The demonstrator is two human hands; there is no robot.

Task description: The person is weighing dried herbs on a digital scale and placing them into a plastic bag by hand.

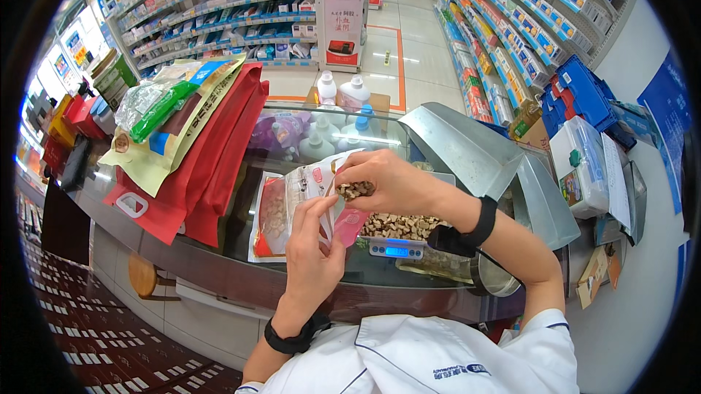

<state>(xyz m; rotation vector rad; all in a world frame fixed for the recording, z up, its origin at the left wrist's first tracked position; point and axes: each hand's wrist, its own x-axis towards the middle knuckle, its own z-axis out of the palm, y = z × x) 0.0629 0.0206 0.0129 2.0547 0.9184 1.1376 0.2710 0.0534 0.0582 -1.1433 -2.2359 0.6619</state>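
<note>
My left hand [315,249] grips the mouth edge of a printed plastic pouch [306,186] that leans on the glass counter. A clear window in the pouch's front shows pale pieces inside. At the pouch mouth, my right hand [391,180] holds a small handful of brown chopped dried pieces [356,191]. Below that hand, more chopped pieces [402,227] lie on the pan of a digital scale [397,250] with a lit blue display. Part of the pan is hidden by my right hand and forearm.
Red bags [202,186] with a yellow bag [175,136] on top stand left on the glass counter [230,262]. Metal scoops [465,147] lie right, beside a white plastic case [580,169]. White bottles [353,93] stand beyond; a wooden stool [143,276] is lower left.
</note>
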